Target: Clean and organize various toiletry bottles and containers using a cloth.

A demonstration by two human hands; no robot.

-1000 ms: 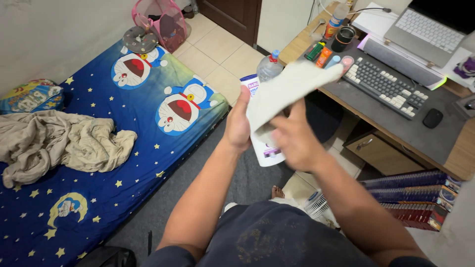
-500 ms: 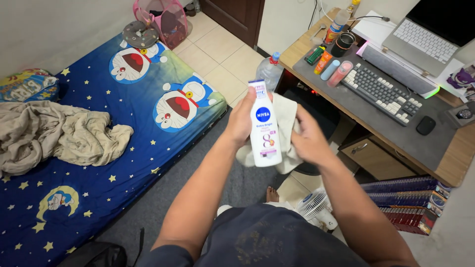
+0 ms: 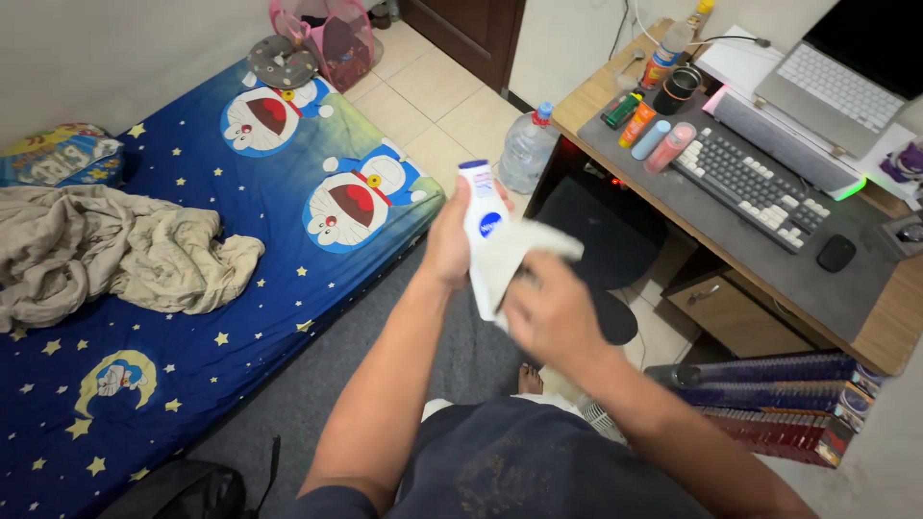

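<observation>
Both hands work mid-air above the grey floor strip between the mattress (image 3: 288, 240) edge and the desk (image 3: 885, 327) front. Left hand (image 3: 450, 245) wraps the white bottle (image 3: 484, 231) upright; right hand (image 3: 548, 312) clutches a pale cloth (image 3: 524, 252) against it.

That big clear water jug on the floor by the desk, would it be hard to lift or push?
The water jug looks partly full, so probably heavy for its size. Its broad base suggests it would slide rather than tip. The smooth plastic may be slippery.
</observation>
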